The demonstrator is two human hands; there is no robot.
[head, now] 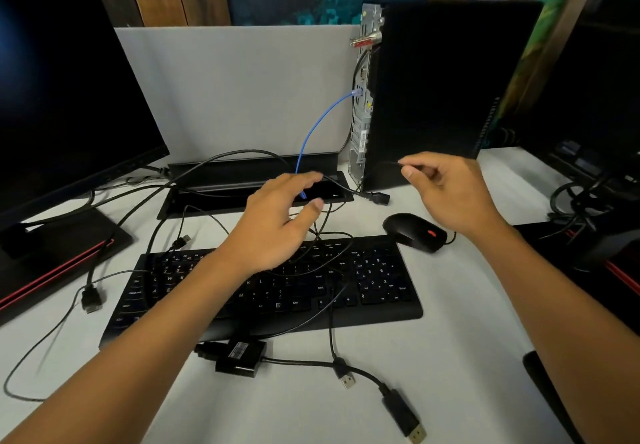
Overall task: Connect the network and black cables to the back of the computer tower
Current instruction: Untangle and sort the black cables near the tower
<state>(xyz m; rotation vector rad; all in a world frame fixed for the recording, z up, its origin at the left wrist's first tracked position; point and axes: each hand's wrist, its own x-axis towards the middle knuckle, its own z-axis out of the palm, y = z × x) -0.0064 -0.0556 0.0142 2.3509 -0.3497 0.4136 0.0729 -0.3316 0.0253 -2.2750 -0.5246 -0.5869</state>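
Note:
The black computer tower (450, 90) stands upright at the back right, its metal rear panel (362, 104) facing left. A blue network cable (311, 132) is plugged into that panel and curves down behind my left hand. A black cable (356, 69) runs up along the panel's upper part. A black power plug (379, 197) lies on the desk at the tower's base. My left hand (277, 222) hovers over the cable tangle with its fingers apart, the fingertips next to the plug's cable. In front of the tower, my right hand (446, 190) pinches a thin black cable (394, 163).
A black keyboard (374, 281) with cables draped over it lies in front, a black mouse (415, 232) to its right. An open cable tray (252, 170) sits behind. A monitor (62, 97) stands left. An adapter (242, 357), a USB plug (346, 379) and a DisplayPort plug (405, 416) lie near me.

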